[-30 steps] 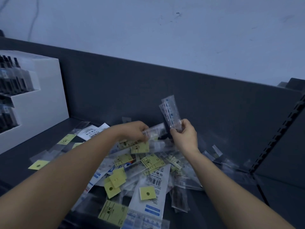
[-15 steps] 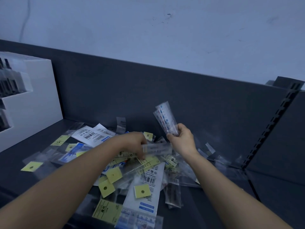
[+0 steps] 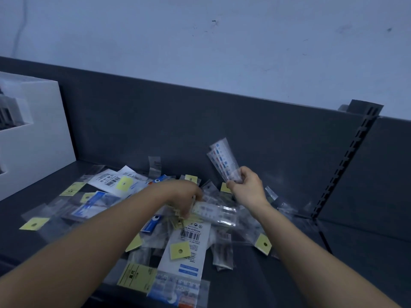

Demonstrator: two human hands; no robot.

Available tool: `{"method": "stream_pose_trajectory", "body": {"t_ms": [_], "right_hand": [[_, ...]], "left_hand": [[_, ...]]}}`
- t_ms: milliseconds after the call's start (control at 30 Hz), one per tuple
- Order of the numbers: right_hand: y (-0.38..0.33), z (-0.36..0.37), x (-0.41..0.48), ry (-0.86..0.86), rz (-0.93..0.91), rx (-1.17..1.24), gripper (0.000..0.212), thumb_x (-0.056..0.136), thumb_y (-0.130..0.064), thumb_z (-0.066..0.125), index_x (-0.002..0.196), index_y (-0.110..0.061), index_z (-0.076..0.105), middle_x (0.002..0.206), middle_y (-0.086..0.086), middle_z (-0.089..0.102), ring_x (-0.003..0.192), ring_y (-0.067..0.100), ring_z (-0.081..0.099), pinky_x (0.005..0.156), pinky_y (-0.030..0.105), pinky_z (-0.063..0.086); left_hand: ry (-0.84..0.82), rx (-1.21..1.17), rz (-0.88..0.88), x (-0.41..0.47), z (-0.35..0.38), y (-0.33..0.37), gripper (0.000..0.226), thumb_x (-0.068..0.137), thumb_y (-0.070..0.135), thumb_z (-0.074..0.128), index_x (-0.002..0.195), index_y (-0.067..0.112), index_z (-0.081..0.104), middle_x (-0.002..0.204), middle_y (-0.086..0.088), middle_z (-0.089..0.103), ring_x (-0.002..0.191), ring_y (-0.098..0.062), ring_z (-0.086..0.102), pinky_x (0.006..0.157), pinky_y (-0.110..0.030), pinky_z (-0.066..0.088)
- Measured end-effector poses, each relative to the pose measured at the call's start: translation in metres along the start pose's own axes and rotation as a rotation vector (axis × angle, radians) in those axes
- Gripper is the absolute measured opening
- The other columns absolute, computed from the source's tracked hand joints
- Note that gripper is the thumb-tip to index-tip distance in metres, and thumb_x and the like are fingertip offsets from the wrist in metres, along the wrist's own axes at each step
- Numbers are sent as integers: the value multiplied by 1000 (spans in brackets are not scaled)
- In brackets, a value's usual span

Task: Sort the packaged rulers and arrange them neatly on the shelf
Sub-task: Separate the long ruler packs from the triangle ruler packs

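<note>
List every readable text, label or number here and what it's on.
Yellow label: maybe "尺"; the rest is blurred.
Front white card: barcode, blue bands, print too small to read.
Back white card: barcode, digits unreadable.
Rulers in right hand: scale numbers blurred.
Packet in left hand: print blurred.
Nothing else is legible.

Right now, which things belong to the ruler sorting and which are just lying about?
Job: right hand gripping a fan of ruler packs; left hand gripping a clear pack; the pile of packs; the shelf.
Lying about: white box, left; slotted upright, right; wall.
</note>
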State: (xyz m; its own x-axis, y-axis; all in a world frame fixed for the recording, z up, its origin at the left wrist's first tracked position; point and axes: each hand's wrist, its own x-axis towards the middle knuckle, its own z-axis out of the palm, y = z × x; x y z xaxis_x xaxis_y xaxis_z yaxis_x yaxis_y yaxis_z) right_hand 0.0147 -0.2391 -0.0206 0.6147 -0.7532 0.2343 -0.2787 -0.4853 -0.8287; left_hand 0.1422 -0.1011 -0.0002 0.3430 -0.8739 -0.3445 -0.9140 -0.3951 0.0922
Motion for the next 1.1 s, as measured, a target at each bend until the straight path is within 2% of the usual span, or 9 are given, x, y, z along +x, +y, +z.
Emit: {"method": "stream_pose_trajectory", "body": {"t_ms": [167,267,367,467,567,667,767,967,1100], "right_hand": [[0,-4,-4,-7,9,4,15,82,-13,64,77,-14,49,68,-3,54,64,17,50,61,33,44],[1,-4,-7,-38,9,-24,14,82,-13,64,80,-11,50,71,-2,54,64,16,49,60,30,41],[3,-3,-11,-71,13,-51,13,83,-13,64,83,-8,52,72,0,54,65,16,48,60,30,39],[4,0,-11,-96,43,-90,13,81,-14,63,89,-7,56,78,5,61,68,20,55,61,34,45],[3,4,-12,-199,116,-146,13,80,-13,63,91,-10,57,88,8,64,74,24,61,61,35,47],[2,10,-13,-317,183,-205,12,79,-13,62,91,-14,61,95,9,66,86,26,65,68,38,52],[-2,16,-14,-367,240,-184,10,84,-12,61,94,-11,60,103,13,65,96,29,64,70,33,47],[-5,26,-18,-417,333,11,16,87,-4,60,102,-6,58,91,11,62,81,25,59,64,29,48],[-6,32,-19,-396,342,160,19,85,2,59,103,-4,58,102,20,67,89,32,65,75,39,55]], "left_hand": [[139,168,34,-5,-1,10,52,89,3,46,130,34,55,131,3,53,106,-23,42,89,-36,23],[326,146,-21,-6,11,7,44,88,13,52,129,28,51,124,-3,47,117,-23,43,91,-39,31],[517,9,-224,-12,17,-1,25,92,32,53,107,13,48,109,-7,58,94,-25,56,70,-32,41],[425,49,-402,-14,23,-6,63,87,68,44,117,13,50,108,-3,63,95,-22,60,67,-30,42],[361,78,-449,-15,31,-6,87,80,79,40,136,13,42,132,-7,53,114,-25,55,77,-34,43],[339,-20,-404,-15,39,-1,76,83,68,50,137,15,41,140,-12,43,125,-30,45,96,-39,44],[343,-211,-392,-12,43,4,74,84,54,61,142,17,33,142,-12,37,129,-34,40,99,-42,40],[483,-698,-343,-10,49,9,84,79,12,72,148,20,23,149,-11,25,125,-32,46,98,-42,46],[590,-1023,-254,-9,53,20,76,69,9,72,130,31,32,126,-7,50,110,-29,56,89,-47,52]]}}
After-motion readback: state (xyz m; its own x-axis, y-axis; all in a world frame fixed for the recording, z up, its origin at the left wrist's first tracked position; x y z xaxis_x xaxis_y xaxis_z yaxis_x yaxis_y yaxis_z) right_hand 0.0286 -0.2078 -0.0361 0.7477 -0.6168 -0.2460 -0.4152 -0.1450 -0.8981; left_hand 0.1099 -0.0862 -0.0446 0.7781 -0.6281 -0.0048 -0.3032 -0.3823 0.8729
